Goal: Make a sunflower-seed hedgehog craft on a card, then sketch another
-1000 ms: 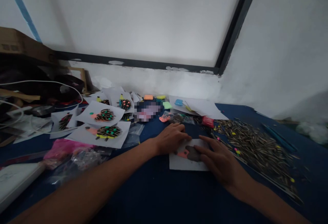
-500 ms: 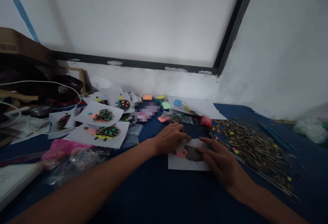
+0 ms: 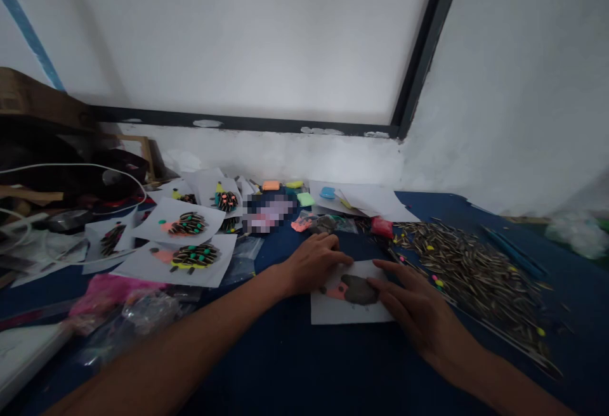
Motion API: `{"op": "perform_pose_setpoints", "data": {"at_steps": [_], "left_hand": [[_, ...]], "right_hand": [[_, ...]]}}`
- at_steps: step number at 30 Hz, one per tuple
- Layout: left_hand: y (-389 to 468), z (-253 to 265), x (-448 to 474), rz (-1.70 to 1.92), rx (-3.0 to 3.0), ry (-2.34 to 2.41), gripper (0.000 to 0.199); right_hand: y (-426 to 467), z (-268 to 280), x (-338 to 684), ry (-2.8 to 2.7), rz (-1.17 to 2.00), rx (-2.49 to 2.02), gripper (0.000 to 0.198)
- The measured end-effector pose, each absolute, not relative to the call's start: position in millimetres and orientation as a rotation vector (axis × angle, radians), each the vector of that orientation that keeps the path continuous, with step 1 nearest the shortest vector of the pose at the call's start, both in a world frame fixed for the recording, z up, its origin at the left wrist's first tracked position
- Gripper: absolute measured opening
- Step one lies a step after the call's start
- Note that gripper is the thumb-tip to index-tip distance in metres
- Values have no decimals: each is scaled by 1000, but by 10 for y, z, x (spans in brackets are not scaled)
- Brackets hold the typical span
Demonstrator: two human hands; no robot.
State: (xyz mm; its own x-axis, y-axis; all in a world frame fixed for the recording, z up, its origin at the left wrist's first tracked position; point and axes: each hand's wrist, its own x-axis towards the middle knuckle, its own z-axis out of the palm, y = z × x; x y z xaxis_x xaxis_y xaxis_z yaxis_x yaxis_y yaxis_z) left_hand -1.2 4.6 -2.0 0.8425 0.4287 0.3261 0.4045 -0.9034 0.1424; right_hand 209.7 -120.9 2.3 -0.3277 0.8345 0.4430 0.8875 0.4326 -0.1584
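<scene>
A small white sheet of paper [image 3: 328, 316] lies on the dark blue table surface, bearing a flat hedgehog shape with a dark grey clay body [image 3: 360, 290] and a pink clay face [image 3: 335, 293]. My left hand [image 3: 314, 262] rests at the sheet's upper left edge, index finger stretched along the paper and the other fingers loosely bent. On the other side, my right hand [image 3: 419, 305] lies with its fingers extended and apart, fingertips touching the right edge of the grey body. Nothing shows gripped in either hand.
Sunflower seeds [image 3: 466, 270] form a wide pile at right. Finished hedgehog sheets [image 3: 195, 257] lie at left, near pink plastic wrapping [image 3: 109, 292] and a white box [image 3: 28, 356]. Colored clay packs, including a red one [image 3: 382, 227], sit toward the wall. Cables [image 3: 95, 165] cross the far left.
The view has shifted slightly, so the scene sits a little lower and further left. Both hands stay at the paper; my right fingertips remain at the grey body's edge.
</scene>
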Motion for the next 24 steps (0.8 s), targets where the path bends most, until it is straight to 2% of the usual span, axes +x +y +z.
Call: {"op": "perform_pose_setpoints", "data": {"at_steps": [6,13,17,24], "left_hand": [[47,-16,-7,536,2956,669,32],[57,11,-17,417,3064,588,42],[78,-16,-28,472,3066,568,43],[53,35,-23,435,3080,576,38]], "right_hand": [[-1216,34,2083,-2253,-149,-1483,33],[-1233,-20,2127,-2241,-166,-1483,34],[-1243,-38,2151,-2228,-205,-1449,34],[-1269,49,2133,-2217,-250,-1418,33]]}}
